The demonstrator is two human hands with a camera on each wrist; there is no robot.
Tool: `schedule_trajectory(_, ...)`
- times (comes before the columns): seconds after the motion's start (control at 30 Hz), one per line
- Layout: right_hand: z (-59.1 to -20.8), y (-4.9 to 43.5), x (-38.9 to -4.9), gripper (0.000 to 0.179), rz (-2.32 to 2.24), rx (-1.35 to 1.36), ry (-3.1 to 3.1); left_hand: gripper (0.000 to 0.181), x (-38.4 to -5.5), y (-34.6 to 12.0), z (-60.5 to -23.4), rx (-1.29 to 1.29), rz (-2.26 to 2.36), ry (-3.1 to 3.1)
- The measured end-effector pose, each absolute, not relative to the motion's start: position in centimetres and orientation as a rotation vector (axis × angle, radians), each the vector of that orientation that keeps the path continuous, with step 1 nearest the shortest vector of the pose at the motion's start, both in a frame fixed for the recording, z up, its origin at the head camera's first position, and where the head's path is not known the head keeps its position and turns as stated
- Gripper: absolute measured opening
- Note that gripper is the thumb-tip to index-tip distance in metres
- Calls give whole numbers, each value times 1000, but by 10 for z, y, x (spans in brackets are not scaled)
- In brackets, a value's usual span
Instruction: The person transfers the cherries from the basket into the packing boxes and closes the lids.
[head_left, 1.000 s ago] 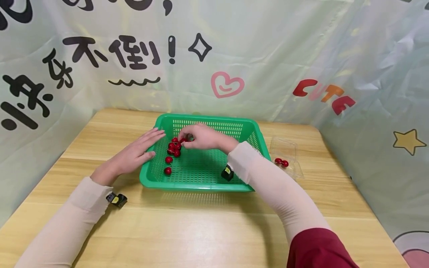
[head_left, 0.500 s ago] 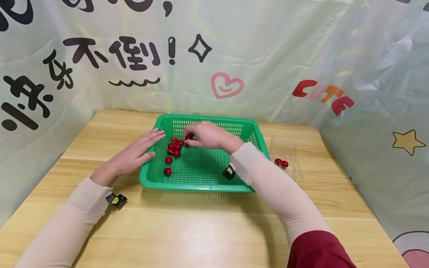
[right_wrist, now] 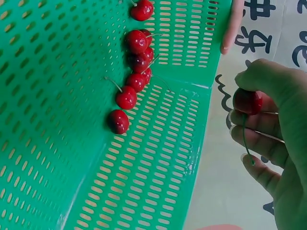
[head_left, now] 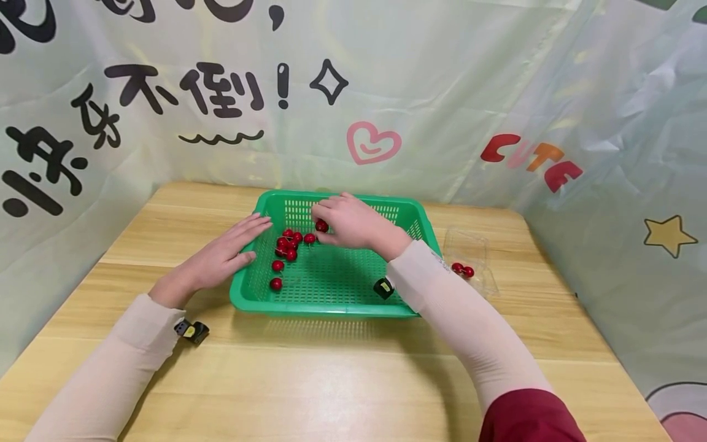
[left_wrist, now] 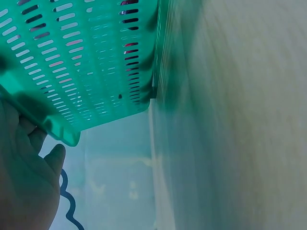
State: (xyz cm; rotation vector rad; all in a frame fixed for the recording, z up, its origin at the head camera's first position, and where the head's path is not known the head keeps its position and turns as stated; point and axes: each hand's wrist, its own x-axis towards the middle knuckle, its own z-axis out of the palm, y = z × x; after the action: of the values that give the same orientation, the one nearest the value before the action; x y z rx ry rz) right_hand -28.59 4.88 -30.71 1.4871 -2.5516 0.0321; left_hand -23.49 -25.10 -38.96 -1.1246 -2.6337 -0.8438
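Basket (head_left: 326,310), one: green, perforated, rectangular, rim upward. It stands on the table (head_left: 309,387), a wood-grain top.

Left hand (head_left: 221,255), one: fingers straight and extended, laid at the basket's left rim; it grasps no cherry. In the left wrist view part of the fingers is hidden by the rim.

Right hand (head_left: 356,224), one: over the far half of the basket, fingers drawn in narrow, pinching a single cherry.

Held cherry (right_wrist: 247,101), one: dark red, glossy, above the basket floor toward the far wall; green stem (right_wrist: 246,136) hanging down past the fingers.

Cluster of cherries (head_left: 283,242), several: red, some touching, in the left part of the basket; pale stems show among them. The exact count is hard to tell where they overlap.

Single cherry (head_left: 310,238), one: just to the right of the cluster, on the basket floor.

Pair of loose cherries (head_left: 277,284), two: between the cluster and the basket's near rim, set apart from each other.

Box (head_left: 468,244), one: clear plastic, on the table beside the basket's right end.

Box cherries (head_left: 468,271), two: red, side by side, at the box.

Sleeves (head_left: 469,325), pale: one on each arm, the right arm reaching across the basket's right rim.

Backdrop (head_left: 442,73), pale: behind the basket, printed with black characters, a pink heart (head_left: 374,161) and a yellow star (head_left: 669,237).
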Motion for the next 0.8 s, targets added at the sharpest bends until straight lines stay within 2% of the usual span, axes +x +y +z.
schedule_trajectory(0.8, -302, 107, -279, 9, 49, 1379, -2259, 58, -237, -252, -391, -1147, -837, -2612)
